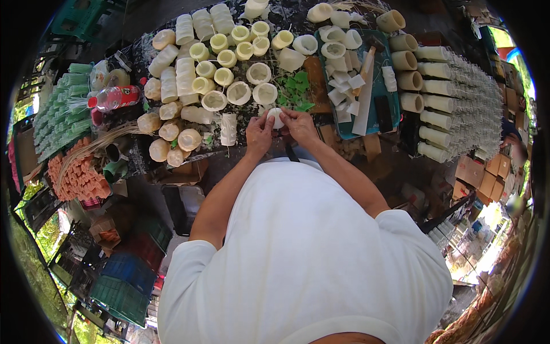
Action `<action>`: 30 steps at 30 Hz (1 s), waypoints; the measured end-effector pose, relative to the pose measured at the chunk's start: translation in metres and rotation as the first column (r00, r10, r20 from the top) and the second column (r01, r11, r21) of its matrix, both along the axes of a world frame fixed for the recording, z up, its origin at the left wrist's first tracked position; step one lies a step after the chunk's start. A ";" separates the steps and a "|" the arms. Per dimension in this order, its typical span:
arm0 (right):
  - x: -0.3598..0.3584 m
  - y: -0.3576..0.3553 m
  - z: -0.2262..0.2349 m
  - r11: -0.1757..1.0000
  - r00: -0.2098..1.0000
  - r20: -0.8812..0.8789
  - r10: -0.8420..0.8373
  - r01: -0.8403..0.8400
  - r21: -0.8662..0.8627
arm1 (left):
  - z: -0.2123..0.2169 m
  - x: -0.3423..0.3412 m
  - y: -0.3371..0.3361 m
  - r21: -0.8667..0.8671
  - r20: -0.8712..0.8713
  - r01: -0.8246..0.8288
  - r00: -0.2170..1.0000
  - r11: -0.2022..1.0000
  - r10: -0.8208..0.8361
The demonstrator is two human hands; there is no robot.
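Note:
At the table's near edge, my left hand [260,133] and my right hand [301,125] close in from both sides on a small white wax piece [275,118] with a rounded end. Its lower part is hidden by my fingers. Just beyond stand hollow cream wax cups [264,93], some with wicks showing. A pale wax cylinder [228,129] with a wick lies left of my left hand. Green wax scraps [296,90] are scattered beyond my right hand.
A teal tray [384,86] at right holds white wax slabs and a hammer [366,64]. Tan cylinders [403,60] and white candles [433,103] are stacked farther right. Leftward are solid cream candles [189,139], a red-labelled bottle [116,98], green candles [69,103] and orange pieces [77,172].

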State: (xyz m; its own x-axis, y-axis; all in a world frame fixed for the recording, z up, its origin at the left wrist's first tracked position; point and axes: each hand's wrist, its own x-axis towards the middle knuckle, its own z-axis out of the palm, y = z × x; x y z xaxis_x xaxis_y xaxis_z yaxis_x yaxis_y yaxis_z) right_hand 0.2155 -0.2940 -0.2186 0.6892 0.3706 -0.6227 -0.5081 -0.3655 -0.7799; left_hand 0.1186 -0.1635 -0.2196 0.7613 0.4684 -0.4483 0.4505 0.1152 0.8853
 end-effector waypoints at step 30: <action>0.041 -0.022 -0.064 0.964 0.972 -0.127 0.198 -0.217 -0.153 | -0.035 -0.014 0.031 0.539 0.086 0.408 0.843 0.736 -0.530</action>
